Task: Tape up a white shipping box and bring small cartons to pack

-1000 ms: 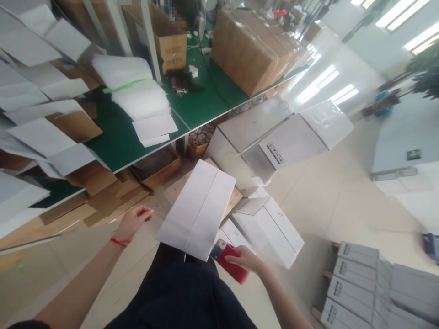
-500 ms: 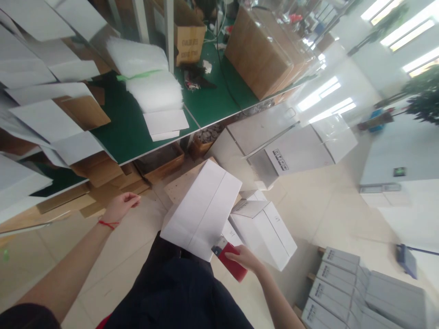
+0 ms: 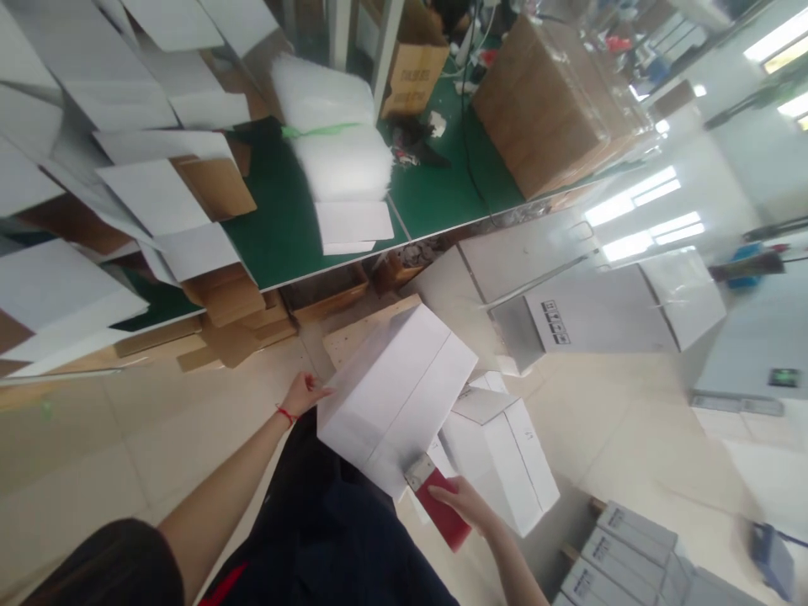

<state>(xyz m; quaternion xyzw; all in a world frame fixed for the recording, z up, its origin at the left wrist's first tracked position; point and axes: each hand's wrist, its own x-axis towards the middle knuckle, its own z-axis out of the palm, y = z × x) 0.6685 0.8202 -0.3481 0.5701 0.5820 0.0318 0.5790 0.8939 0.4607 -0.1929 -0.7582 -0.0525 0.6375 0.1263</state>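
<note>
A closed white carton (image 3: 410, 387) is tilted in front of my body, with a straight seam along its top. My left hand (image 3: 306, 394), with a red string at the wrist, is at the carton's left side. One finger points at the carton and the others are partly curled; contact is unclear. My right hand (image 3: 464, 502) is closed around a red tape dispenser (image 3: 445, 515). The dispenser's metal end is at the carton's near right corner. Behind it stands another white carton (image 3: 505, 454) with a raised flap.
A green-topped table (image 3: 284, 240) carries folded white cartons (image 3: 151, 194), white foam sheets (image 3: 344, 164) and a large brown box (image 3: 543, 109). White cartons (image 3: 606, 303) lie beyond the table. More boxes (image 3: 631, 539) are stacked at the lower right.
My left hand has moved right to the carton's left side. My right hand still holds the tape dispenser near the carton's corner. The view has shifted, so the surroundings appear farther right.
</note>
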